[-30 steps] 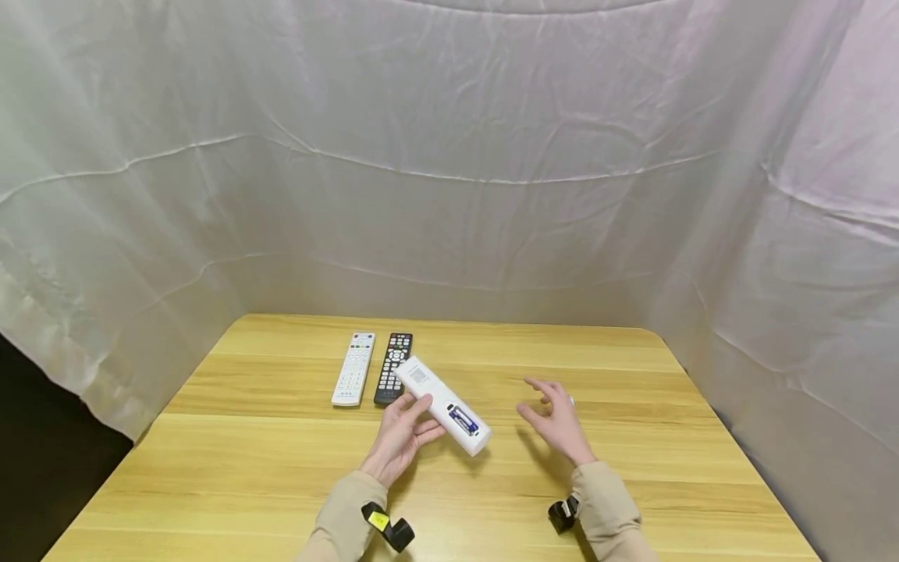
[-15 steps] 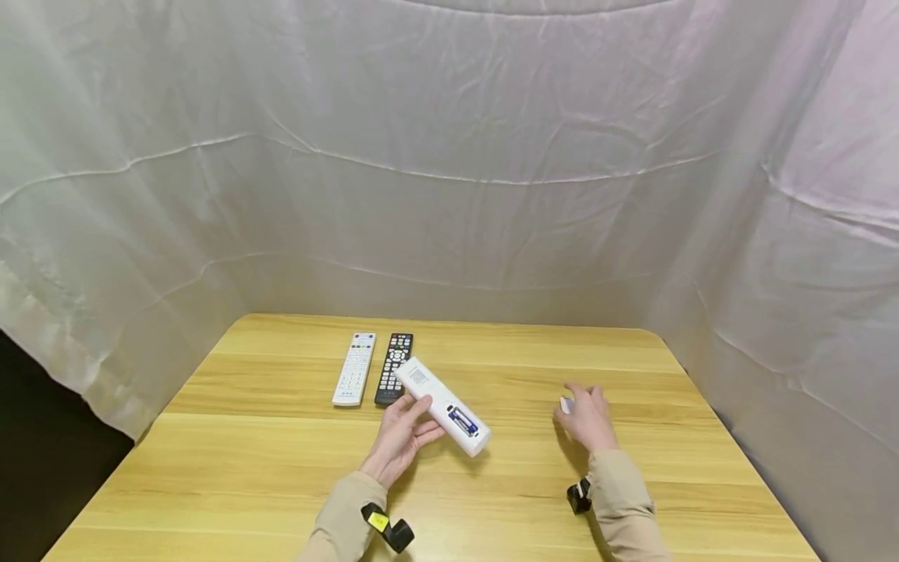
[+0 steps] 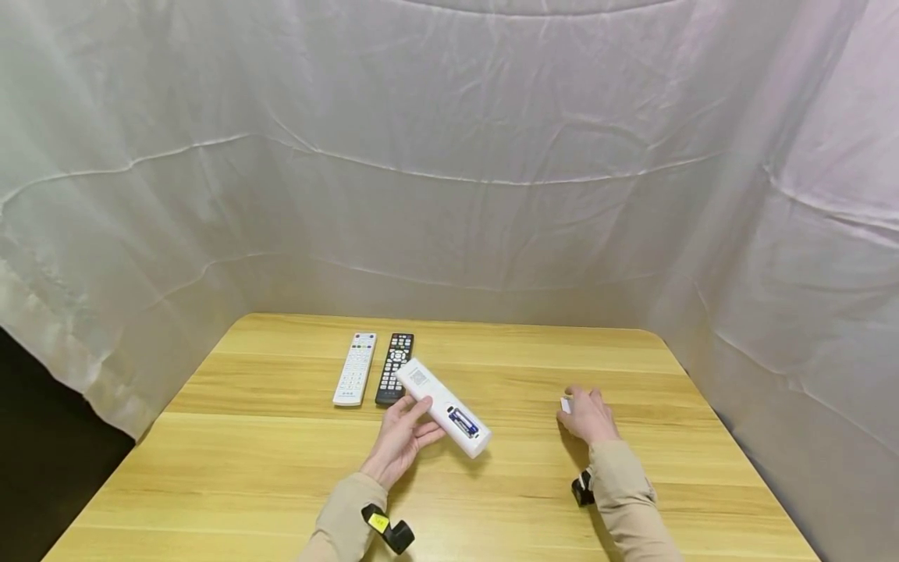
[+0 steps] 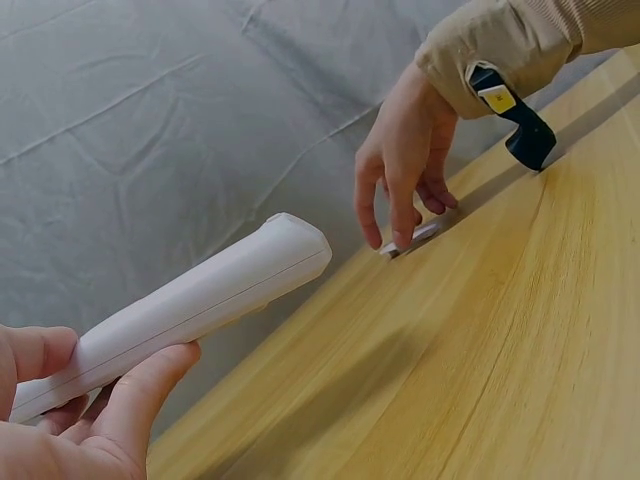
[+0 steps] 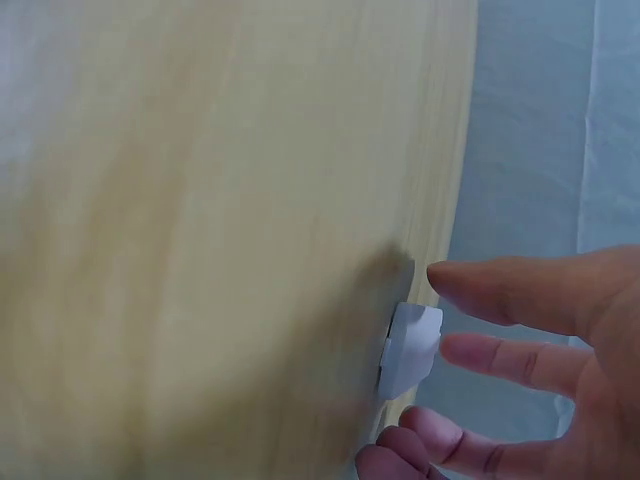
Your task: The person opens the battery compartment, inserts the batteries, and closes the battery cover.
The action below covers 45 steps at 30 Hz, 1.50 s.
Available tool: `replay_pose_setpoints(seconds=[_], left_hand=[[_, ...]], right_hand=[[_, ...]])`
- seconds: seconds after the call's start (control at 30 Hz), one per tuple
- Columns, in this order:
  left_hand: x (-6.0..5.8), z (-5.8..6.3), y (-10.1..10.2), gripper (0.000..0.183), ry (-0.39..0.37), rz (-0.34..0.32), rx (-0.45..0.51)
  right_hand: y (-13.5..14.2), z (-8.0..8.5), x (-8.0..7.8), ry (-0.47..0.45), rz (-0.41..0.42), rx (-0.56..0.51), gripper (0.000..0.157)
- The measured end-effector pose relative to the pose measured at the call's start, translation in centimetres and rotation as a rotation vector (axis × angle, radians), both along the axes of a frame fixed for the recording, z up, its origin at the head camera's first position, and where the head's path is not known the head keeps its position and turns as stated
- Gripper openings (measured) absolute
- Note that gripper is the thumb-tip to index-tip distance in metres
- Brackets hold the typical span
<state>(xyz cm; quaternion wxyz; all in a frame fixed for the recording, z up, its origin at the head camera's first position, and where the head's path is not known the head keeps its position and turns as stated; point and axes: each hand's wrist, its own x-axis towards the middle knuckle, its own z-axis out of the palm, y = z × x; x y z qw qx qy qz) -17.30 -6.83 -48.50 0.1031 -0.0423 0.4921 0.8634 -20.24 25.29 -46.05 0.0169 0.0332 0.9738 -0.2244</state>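
A white remote control (image 3: pixel 438 404), back side up with its battery compartment uncovered, is held tilted above the table by my left hand (image 3: pixel 396 441). Two blue batteries (image 3: pixel 463 421) sit in the compartment. In the left wrist view the thumb and fingers grip the remote's body (image 4: pixel 190 305) near one end. Over at the right, my right hand (image 3: pixel 590 417) reaches down to a small white battery cover (image 5: pixel 410 350) lying on the table. Its fingertips are spread around the cover, one right at its edge and the uppermost a little apart from it.
A white remote (image 3: pixel 354 369) and a black remote (image 3: pixel 395 368) lie side by side, buttons up, at the back left of the wooden table (image 3: pixel 232 468). Grey-white curtains (image 3: pixel 449 226) surround the table's back and sides.
My right hand has moved right, away from the held remote, and lowered around the battery cover. The left hand and its remote have stayed almost still.
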Motion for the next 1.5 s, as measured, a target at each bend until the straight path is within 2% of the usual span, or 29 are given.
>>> replay_pose_setpoints(seconds=[0.4,0.87,1.3,1.5], left_hand=[[0.01,-0.03,-0.07,0.049,0.002,-0.006,0.021],[0.16,-0.02,-0.11,0.051,-0.001,-0.009,0.034],[0.07,-0.12,-0.1,0.048,-0.001,-0.008,0.032],[-0.06,-0.21,-0.12,0.048,-0.006,-0.004,0.029]], right_hand=[[0.11,-0.14,-0.43,-0.032,0.006,0.033,0.051],[0.3,-0.57,-0.88,-0.012,0.036,0.064,0.046],[0.32,-0.53,-0.91,-0.02,0.047,0.045,0.043],[-0.27,-0.61,-0.57,0.052,0.069,0.045,0.046]])
